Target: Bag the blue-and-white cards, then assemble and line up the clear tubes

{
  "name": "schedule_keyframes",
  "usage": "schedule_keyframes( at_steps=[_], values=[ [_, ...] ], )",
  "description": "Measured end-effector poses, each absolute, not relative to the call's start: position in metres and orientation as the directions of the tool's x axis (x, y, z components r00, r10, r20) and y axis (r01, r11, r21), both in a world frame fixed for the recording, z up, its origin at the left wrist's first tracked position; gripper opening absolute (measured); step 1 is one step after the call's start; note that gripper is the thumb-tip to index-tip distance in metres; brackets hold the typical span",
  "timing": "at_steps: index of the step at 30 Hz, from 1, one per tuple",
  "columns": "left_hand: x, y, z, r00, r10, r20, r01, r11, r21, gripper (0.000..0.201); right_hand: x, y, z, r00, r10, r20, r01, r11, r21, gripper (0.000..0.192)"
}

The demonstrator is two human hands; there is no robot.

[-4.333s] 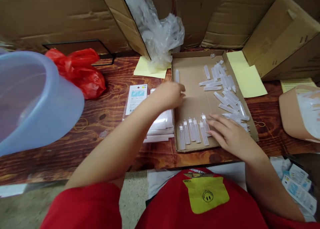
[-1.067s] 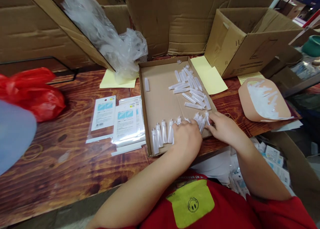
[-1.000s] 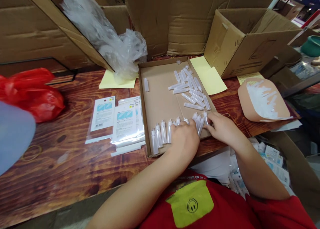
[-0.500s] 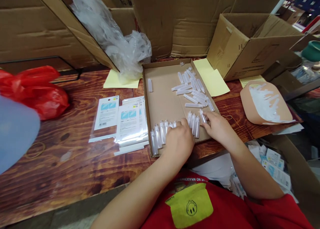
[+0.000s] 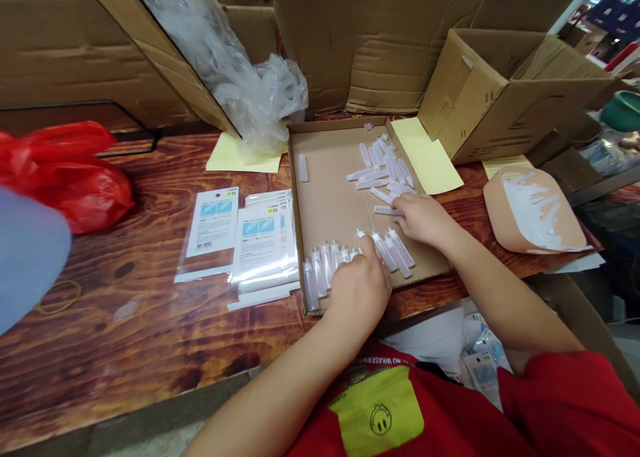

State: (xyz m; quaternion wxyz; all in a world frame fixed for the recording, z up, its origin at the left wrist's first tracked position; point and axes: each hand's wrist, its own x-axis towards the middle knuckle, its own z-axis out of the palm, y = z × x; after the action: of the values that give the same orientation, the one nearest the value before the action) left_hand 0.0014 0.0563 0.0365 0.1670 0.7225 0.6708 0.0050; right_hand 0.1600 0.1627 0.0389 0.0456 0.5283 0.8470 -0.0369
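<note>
Shallow brown cardboard tray [image 5: 325,197] on the wooden desk [image 5: 150,310]: our left hand [image 5: 357,287] rests flat on the row of small clear plastic bottles [image 5: 325,270]; our right hand [image 5: 423,218] has moved up to the loose pile [image 5: 383,170] (fingers loose, nothing visibly gripped).

Clear bottles [image 5: 383,174], brown cardboard tray [image 5: 330,197], red bag [image 5: 70,174], pale yellow sheet [image 5: 427,164], dark woodgrain table [image 5: 125,324].

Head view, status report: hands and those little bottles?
Left hand resting on bottle row. Right hand at loose bottles in cardboard tray. No obstruction seen.

Right hand [image 5: 423,218] moved up to loose tubes [image 5: 383,170].
</note>
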Motion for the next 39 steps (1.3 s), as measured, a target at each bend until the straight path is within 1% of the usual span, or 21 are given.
schedule_keyframes(
  at_steps=[2,5,7,9,11,13,15,17,20,22,25,29,31,33,36,39],
  values=[
    [0.0,0.057,0.036,0.095,0.972,-0.215,0.974,-0.046,0.22,0.028,0.155,0.173,0.04,-0.438,0.882,-0.174,0.893,0.449,0.033,0.029],
    [-0.003,0.059,0.033,0.104,0.971,-0.214,0.976,-0.057,0.212,0.025,0.158,0.174,0.044,-0.426,0.882,-0.201,0.891,0.447,0.078,0.029],
    [-0.006,0.06,0.03,0.121,0.971,-0.206,0.974,-0.076,0.216,0.025,0.168,0.169,0.047,-0.427,0.889,-0.166,0.891,0.445,0.092,0.033],
    [-0.008,0.06,0.028,0.144,0.97,-0.195,0.972,-0.102,0.211,0.025,0.184,0.16,0.052,-0.464,0.881,-0.091,0.88,0.47,0.067,0.036],
    [-0.01,0.06,0.028,0.162,0.968,-0.194,0.972,-0.123,0.201,0.025,0.202,0.15,0.057,-0.54,0.842,-0.01,0.841,0.54,0.039,0.033],
    [-0.011,0.06,0.032,0.178,0.963,-0.202,0.972,-0.14,0.188,0.026,0.218,0.14,0.058,-0.638,0.77,0.015,0.77,0.637,0.039,0.027],
    [-0.011,0.061,0.039,0.21,0.957,-0.197,0.968,-0.176,0.179,0.027,0.23,0.132,0.056,-0.722,0.691,-0.031,0.689,0.723,0.051,0.022],
    [-0.011,0.065,0.048,0.263,0.949,-0.176,0.957,-0.232,0.177,0.028,0.237,0.126,0.052,-0.771,0.628,-0.106,0.626,0.778,0.055,0.022],
    [-0.01,0.077,0.057,0.333,0.933,-0.135,0.933,-0.306,0.187,0.029,0.239,0.118,0.046,-0.785,0.597,-0.166,0.594,0.801,0.075,0.035],
    [-0.008,0.09,0.055,0.381,0.92,-0.087,0.912,-0.358,0.201,0.029,0.237,0.113,0.043,-0.767,0.614,-0.185,0.612,0.787,0.075,0.045],
    [-0.004,0.112,0.043,0.484,0.875,-0.023,0.852,-0.465,0.24,0.028,0.232,0.104,0.041,-0.725,0.654,-0.216,0.665,0.746,0.029,0.043],
    [-0.002,0.125,0.025,0.594,0.802,-0.068,0.759,-0.53,0.379,0.034,0.227,0.096,0.046,-0.723,0.651,-0.23,0.685,0.72,-0.116,0.035],
    [-0.002,0.126,0.024,0.623,0.778,-0.089,0.726,-0.531,0.438,0.036,0.227,0.101,0.053,-0.71,0.669,-0.22,0.702,0.696,-0.15,0.03],
    [-0.001,0.128,0.028,0.631,0.77,-0.096,0.719,-0.535,0.444,0.036,0.227,0.112,0.061,-0.657,0.734,-0.173,0.754,0.647,-0.115,0.025],
    [0.002,0.143,0.038,0.603,0.793,-0.085,0.757,-0.536,0.374,0.034,0.227,0.137,0.067,-0.488,0.868,-0.091,0.872,0.489,-0.019,0.026],
    [0.007,0.172,0.042,0.583,0.812,-0.014,0.776,-0.552,0.305,0.033,0.221,0.158,0.06,-0.297,0.946,-0.127,0.953,0.302,0.024,0.03]
  ],
)
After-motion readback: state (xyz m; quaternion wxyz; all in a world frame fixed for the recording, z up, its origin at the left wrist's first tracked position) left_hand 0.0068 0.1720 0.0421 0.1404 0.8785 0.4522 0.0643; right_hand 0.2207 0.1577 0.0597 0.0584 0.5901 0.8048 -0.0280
